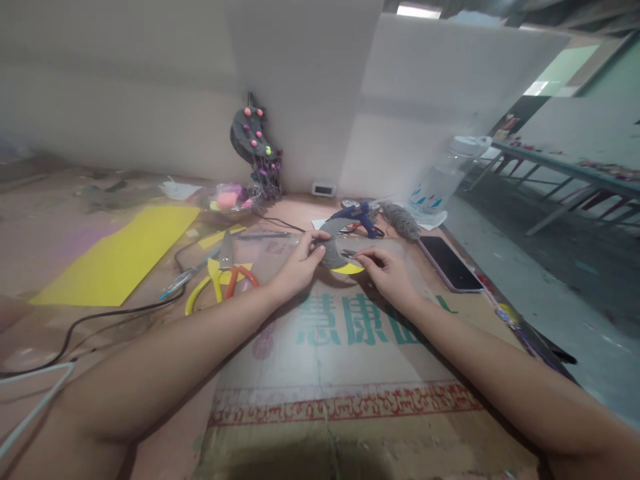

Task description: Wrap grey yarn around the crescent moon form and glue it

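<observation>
My left hand (306,261) grips a crescent shape wrapped in grey yarn (333,243), fingers over its left side. Bare yellow card (350,268) shows at the crescent's lower tip. Beside that tip, my right hand (383,268) is closed in a pinch. A small dark, thin thing (349,254) sticks out from its fingertips towards the yarn; its kind is too small to tell. Just behind the crescent lies a blue glue gun (356,213), with a bundle of grey yarn (401,221) to its right.
Pliers with yellow and orange handles (225,277), a yellow sheet (123,257) and a black cable (95,318) lie left. A phone (450,263) and plastic bottle (437,180) stand or lie right. A finished-looking grey crescent with pompoms (250,135) leans at the wall. Printed cardboard (280,373) covers the front.
</observation>
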A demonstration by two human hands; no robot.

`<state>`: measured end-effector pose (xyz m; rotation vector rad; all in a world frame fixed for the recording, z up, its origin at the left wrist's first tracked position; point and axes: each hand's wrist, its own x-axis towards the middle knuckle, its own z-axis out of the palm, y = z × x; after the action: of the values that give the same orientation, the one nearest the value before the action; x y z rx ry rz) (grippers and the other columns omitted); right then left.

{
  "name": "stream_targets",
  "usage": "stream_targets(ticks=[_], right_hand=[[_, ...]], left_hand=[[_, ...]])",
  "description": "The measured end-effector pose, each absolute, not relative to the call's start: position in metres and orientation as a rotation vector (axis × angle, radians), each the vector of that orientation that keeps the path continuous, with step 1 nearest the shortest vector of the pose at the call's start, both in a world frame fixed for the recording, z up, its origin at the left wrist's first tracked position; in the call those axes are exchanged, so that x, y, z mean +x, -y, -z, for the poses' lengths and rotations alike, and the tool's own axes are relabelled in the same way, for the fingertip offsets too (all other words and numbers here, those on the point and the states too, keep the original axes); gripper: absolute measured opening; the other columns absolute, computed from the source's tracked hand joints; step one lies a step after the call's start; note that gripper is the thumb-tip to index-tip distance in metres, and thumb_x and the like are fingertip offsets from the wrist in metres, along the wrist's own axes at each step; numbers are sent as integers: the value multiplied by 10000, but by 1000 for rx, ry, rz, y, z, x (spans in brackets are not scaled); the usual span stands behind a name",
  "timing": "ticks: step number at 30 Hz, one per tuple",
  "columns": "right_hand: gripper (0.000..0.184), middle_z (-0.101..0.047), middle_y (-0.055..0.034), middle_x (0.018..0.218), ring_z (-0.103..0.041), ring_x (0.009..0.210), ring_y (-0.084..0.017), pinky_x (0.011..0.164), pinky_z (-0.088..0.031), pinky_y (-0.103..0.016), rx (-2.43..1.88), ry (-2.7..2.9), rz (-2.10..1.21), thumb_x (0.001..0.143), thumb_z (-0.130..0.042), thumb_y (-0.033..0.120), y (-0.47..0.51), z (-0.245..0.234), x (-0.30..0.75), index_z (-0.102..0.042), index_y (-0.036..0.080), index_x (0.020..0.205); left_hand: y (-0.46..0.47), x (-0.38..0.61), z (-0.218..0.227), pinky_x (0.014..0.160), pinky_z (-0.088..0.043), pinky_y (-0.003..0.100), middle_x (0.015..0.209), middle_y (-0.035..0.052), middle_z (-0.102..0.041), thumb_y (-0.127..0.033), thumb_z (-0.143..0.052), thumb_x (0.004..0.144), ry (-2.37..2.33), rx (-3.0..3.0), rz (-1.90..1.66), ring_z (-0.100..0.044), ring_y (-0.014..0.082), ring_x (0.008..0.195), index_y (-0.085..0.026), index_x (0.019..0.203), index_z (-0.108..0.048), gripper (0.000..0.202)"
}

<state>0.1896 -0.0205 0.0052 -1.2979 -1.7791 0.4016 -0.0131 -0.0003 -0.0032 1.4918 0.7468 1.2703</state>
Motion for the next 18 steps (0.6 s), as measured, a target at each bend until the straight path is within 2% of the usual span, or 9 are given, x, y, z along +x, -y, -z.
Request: stream_targets(ticks=[4,8,10,14,18], right_hand=[[225,-714,-55,862,-629,780,-195,728,-475,-316,-1319,1775,-402,867,-550,354,18,-3,192,-704,191,881],[292,-664,-37,822,-579,639,-150,593,-457,-273,-1263,1667,-509,911,-478,370,15,0,196,-607,202,1112],[272,-613,-9,760,-533,581,-131,546,-432,-254,-1204,1594,-536,922,-462,405,17,0,198,-567,210,1079],[265,-551,9,666,-521,600,-137,568,-417,-261,-1172,1686,-517,924,-457,432,27,-5,195,-580,208,851],[251,-583,-3,675,-534,580,-151,540,-418,-275,-1226,1750,-575,886,-517,443,33,-7,190,-592,204,856]], left_hand=[[-1,-13,6,748,-394,245,847,-6,-511,-237,-486,882,-750,1492,-1263,-495,127,757,-189,1072,-489,196],[-4,-13,8,743,-397,235,870,-3,-520,-215,-486,880,-749,1453,-1297,-507,126,783,-191,1073,-486,195],[-6,-14,8,738,-400,233,890,0,-525,-212,-479,881,-745,1423,-1299,-512,124,788,-193,1077,-479,196],[-5,-14,6,730,-409,237,908,5,-531,-218,-480,878,-796,1425,-1310,-510,121,762,-193,1075,-480,199],[-3,-14,4,743,-423,242,946,18,-546,-227,-483,882,-810,1458,-1325,-527,125,779,-191,1076,-481,197]])
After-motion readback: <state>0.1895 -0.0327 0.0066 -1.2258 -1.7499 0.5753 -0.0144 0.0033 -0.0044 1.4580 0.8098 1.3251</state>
